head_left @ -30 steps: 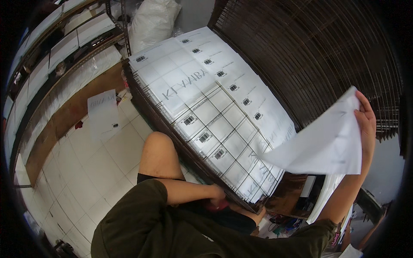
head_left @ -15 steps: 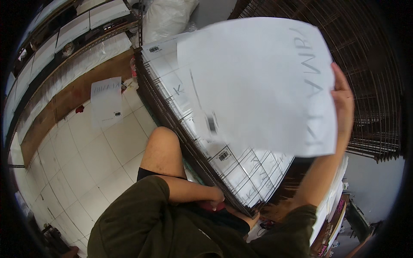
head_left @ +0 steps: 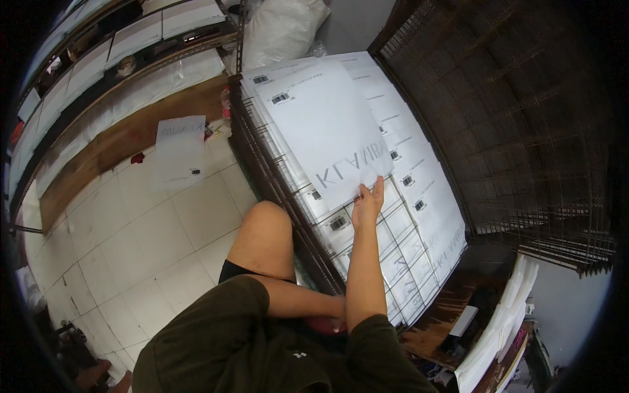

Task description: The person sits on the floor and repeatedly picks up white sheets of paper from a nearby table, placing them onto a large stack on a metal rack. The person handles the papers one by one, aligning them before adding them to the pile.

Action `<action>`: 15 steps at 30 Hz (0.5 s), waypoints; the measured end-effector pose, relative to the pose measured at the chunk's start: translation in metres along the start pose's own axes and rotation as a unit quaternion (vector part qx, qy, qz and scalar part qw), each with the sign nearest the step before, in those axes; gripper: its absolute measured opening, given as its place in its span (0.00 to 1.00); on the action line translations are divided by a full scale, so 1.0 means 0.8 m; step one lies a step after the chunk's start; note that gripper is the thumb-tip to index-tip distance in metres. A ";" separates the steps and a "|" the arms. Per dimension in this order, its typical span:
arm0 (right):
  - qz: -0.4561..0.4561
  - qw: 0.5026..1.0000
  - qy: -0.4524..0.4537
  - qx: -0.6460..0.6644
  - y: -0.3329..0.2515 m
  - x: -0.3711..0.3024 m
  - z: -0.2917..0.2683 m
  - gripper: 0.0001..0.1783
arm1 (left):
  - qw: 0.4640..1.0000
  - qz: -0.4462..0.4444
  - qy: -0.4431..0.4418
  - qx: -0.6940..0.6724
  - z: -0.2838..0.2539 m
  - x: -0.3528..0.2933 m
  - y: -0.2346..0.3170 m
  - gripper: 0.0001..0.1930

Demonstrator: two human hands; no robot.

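My right hand (head_left: pixel 369 204) reaches over the wire drying rack and grips the near edge of a large white paper sheet (head_left: pixel 321 124), which bears big handwritten letters and a small barcode. The sheet lies at an angle over other printed white sheets (head_left: pixel 419 177) spread on the rack's wire shelf (head_left: pixel 400 226). Low by my lap, my left hand (head_left: pixel 337 323) is closed beside something dark red (head_left: pixel 316 324); my right forearm partly hides its fingers, and what they hold cannot be made out.
Raised wire shelves (head_left: pixel 524 131) stand on the right. One more printed sheet (head_left: pixel 180 147) leans on the left, above the tiled floor (head_left: pixel 144 229). Shelving with white stacks (head_left: pixel 131 98) runs along the upper left, near a white plastic sack (head_left: pixel 282 33). White sheets (head_left: pixel 501 321) hang at lower right.
My right hand has come left and down, bringing the sheet from mid-air onto the rack. More of the sheets beneath now show. My left hand stays low by my lap.
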State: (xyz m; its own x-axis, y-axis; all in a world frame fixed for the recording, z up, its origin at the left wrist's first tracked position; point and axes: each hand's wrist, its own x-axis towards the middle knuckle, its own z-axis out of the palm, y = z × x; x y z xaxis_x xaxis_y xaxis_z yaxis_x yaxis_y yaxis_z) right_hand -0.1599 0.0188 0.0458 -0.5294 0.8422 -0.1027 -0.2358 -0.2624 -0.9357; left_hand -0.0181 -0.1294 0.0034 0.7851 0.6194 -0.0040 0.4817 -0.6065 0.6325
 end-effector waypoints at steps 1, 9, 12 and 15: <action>0.009 1.000 0.004 -0.010 0.013 -0.001 -0.003 0.40 | 1.000 -0.011 -0.018 0.004 -0.002 0.001 0.004 0.46; 0.040 0.995 0.018 -0.089 0.042 0.000 -0.003 0.42 | 0.998 -0.046 0.023 -0.024 -0.005 0.009 0.012 0.40; 0.040 0.992 0.008 -0.116 0.038 0.000 0.004 0.42 | 0.997 -0.050 0.040 -0.032 0.010 0.027 0.008 0.38; 0.035 0.988 0.001 -0.148 0.036 0.003 0.006 0.42 | 0.998 -0.055 0.004 -0.036 0.009 0.027 0.008 0.39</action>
State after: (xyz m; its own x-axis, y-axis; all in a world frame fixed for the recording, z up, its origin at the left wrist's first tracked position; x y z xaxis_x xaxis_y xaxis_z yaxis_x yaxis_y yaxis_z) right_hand -0.1719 0.0112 0.0199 -0.5335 0.8282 -0.1717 0.0502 -0.1716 -0.9839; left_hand 0.0049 -0.1234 0.0014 0.7259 0.6841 -0.0711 0.5356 -0.4973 0.6825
